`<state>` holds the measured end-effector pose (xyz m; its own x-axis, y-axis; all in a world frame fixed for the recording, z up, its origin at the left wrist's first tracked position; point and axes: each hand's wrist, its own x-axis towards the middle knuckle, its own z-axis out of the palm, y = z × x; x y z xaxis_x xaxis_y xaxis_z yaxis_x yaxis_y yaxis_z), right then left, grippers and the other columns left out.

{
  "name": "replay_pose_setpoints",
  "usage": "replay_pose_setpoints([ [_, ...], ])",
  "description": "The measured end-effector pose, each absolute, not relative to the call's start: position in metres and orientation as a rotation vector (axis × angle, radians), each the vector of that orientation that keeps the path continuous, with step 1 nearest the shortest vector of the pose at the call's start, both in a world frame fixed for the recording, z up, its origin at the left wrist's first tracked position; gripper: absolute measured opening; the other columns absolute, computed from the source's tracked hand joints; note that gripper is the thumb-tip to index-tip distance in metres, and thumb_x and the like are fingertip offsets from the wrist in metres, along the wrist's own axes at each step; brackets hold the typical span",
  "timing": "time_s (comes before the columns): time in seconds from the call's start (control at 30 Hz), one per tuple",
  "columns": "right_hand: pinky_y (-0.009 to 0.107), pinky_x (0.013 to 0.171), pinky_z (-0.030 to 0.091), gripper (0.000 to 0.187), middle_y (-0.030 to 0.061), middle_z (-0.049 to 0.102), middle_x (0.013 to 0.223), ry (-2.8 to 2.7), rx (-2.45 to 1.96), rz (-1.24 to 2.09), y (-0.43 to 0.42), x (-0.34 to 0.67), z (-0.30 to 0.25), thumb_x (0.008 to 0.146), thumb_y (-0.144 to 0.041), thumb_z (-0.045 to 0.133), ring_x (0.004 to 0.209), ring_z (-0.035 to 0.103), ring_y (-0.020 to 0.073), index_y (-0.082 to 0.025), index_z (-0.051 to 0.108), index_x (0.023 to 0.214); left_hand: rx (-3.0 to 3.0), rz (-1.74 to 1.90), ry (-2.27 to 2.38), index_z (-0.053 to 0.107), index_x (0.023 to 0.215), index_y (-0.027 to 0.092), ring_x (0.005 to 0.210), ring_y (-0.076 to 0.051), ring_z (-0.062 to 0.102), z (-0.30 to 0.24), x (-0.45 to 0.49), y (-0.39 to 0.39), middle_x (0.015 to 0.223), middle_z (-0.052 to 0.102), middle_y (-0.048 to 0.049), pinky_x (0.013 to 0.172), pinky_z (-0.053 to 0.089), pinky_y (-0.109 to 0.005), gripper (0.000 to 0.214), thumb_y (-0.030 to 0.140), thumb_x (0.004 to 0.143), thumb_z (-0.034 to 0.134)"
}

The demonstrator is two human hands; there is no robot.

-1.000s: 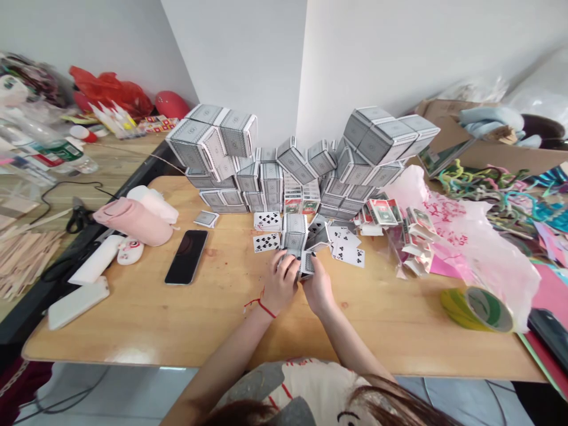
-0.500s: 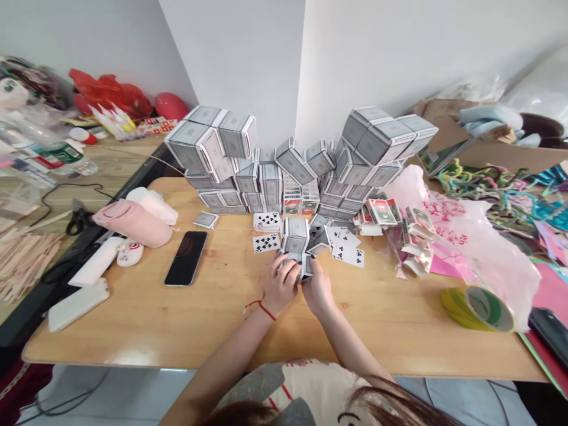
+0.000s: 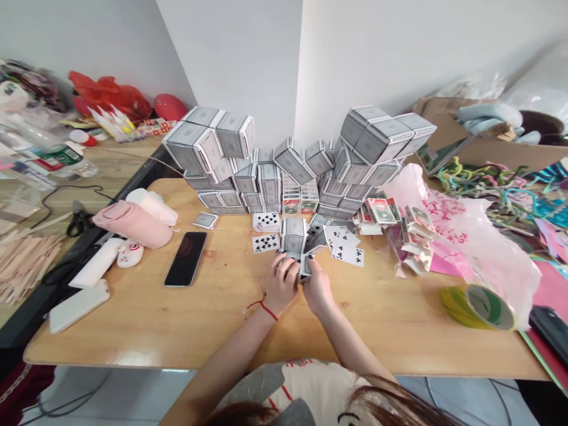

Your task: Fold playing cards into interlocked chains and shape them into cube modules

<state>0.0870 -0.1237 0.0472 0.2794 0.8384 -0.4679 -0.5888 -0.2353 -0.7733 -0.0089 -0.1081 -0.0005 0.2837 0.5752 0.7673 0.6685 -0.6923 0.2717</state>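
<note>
My left hand [image 3: 281, 286] and my right hand [image 3: 316, 288] meet over the middle of the wooden table [image 3: 186, 319], both closed around a small stack of grey-backed playing cards [image 3: 303, 267]. A red string circles my left wrist. Just beyond my fingers stands a folded card cube [image 3: 294, 236]. Loose face-up cards lie on either side, black nines [image 3: 266, 242] to the left and club cards [image 3: 348, 253] to the right. A wall of stacked card cubes [image 3: 284, 165] rises behind them against the white wall.
A black phone [image 3: 186, 258] lies left of my hands, with a pink pouch [image 3: 133, 222] and white cases [image 3: 78, 304] further left. To the right lie small red card boxes [image 3: 385, 210], a pink plastic bag [image 3: 461, 248] and a yellow-green tape roll [image 3: 478, 307].
My hands stay in the same place with the card stack between them; the fingers shifted slightly on the cards. The view drifted a little.
</note>
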Motion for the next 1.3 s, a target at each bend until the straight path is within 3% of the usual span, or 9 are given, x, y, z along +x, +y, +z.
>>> replay_pose_setpoints([
  [0.17, 0.023, 0.049, 0.040, 0.016, -0.0004, 0.062, 0.063, 0.023, -1.132, 1.469, -0.120, 0.090, 0.054, 0.066, -0.032, 0.059, 0.058, 0.055, 0.0132, -0.017, 0.058, 0.070, -2.438, -1.357, -1.190, 0.051, 0.106, 0.021, 0.114, -0.025, 0.044, -0.004, -0.007, -0.108, 0.100, 0.051, -0.0085, 0.089, 0.047, -0.043, 0.039, 0.004, 0.071, 0.054],
  [0.47, 0.023, 0.047, 0.039, 0.016, 0.0014, 0.066, 0.070, 0.037, -1.129, 1.500, -0.118, 0.097, 0.050, 0.067, -0.031, 0.058, 0.059, 0.057, 0.0135, -0.017, 0.060, 0.074, -2.451, -1.341, -1.174, 0.051, 0.107, 0.020, 0.114, -0.025, 0.044, -0.006, -0.006, -0.109, 0.099, 0.051, -0.0088, 0.089, 0.047, -0.043, 0.039, 0.004, 0.072, 0.055],
  [0.8, 0.021, 0.043, 0.033, 0.016, -0.0012, 0.063, 0.062, 0.035, -1.183, 1.497, -0.119, 0.096, 0.055, 0.068, -0.033, 0.057, 0.050, 0.052, 0.0112, -0.018, 0.060, 0.074, -2.450, -1.339, -1.187, 0.052, 0.107, 0.021, 0.114, -0.025, 0.045, -0.005, -0.006, -0.109, 0.100, 0.050, -0.0090, 0.088, 0.047, -0.043, 0.038, 0.007, 0.072, 0.056],
  [1.1, 0.022, 0.044, 0.033, 0.019, -0.0014, 0.062, 0.061, -0.004, -1.210, 1.480, -0.119, 0.095, 0.050, 0.067, -0.035, 0.059, 0.052, 0.052, 0.0121, -0.017, 0.061, 0.074, -2.428, -1.362, -1.198, 0.051, 0.108, 0.018, 0.113, -0.026, 0.043, -0.006, -0.006, -0.109, 0.098, 0.050, -0.0095, 0.090, 0.047, -0.043, 0.040, 0.007, 0.070, 0.057],
  [1.3, 0.024, 0.050, 0.039, 0.026, 0.0005, 0.064, 0.072, -0.129, -1.234, 1.446, -0.119, 0.094, 0.043, 0.066, -0.040, 0.059, 0.062, 0.057, 0.0148, -0.018, 0.061, 0.081, -2.430, -1.379, -1.232, 0.051, 0.108, 0.019, 0.114, -0.025, 0.044, -0.008, -0.007, -0.110, 0.099, 0.050, -0.0092, 0.090, 0.047, -0.043, 0.040, 0.005, 0.071, 0.056],
])
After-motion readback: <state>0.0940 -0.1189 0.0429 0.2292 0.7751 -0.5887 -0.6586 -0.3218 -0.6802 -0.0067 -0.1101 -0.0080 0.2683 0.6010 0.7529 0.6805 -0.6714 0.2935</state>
